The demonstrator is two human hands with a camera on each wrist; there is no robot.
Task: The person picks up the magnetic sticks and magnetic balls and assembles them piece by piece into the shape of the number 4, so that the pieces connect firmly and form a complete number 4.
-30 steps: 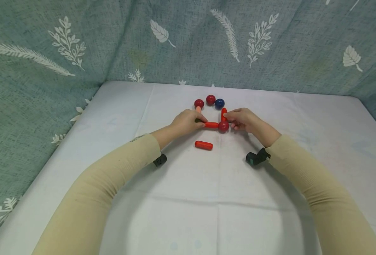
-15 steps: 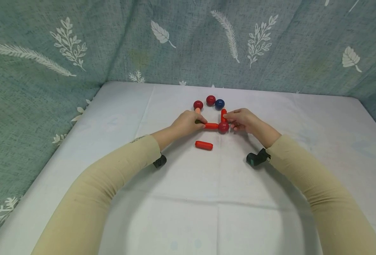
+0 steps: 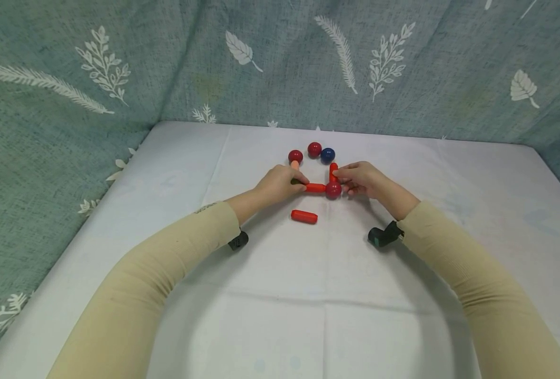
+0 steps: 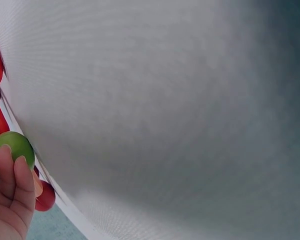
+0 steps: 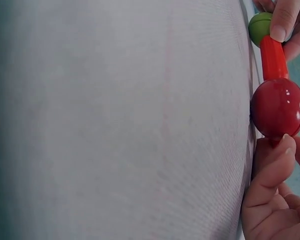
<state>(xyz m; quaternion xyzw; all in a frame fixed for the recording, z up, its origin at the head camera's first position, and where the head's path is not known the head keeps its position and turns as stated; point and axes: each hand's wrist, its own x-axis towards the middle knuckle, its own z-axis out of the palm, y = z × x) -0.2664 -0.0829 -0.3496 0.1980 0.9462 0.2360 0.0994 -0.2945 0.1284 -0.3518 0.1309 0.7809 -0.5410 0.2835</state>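
My left hand [image 3: 280, 184] grips a green ball [image 4: 16, 149], which the head view largely hides behind the fingers. A red rod [image 3: 315, 188] runs from that ball to a dark red ball [image 3: 333, 190]. From the dark red ball a second red rod [image 3: 333, 171] points away, and my right hand [image 3: 362, 180] pinches it between thumb and fingers. A peach rod [image 3: 295, 165] reaches from the green ball's side toward another red ball [image 3: 295, 156]. In the right wrist view the left thumb lies where the green ball meets the rod.
One loose red rod [image 3: 304, 217] lies on the white tablecloth [image 3: 280, 326], nearer the person. Beyond the joined pieces sit a red ball [image 3: 314, 149] and a blue ball [image 3: 327, 155], side by side. A green leaf-patterned cloth [image 3: 280, 68] hangs behind the table.
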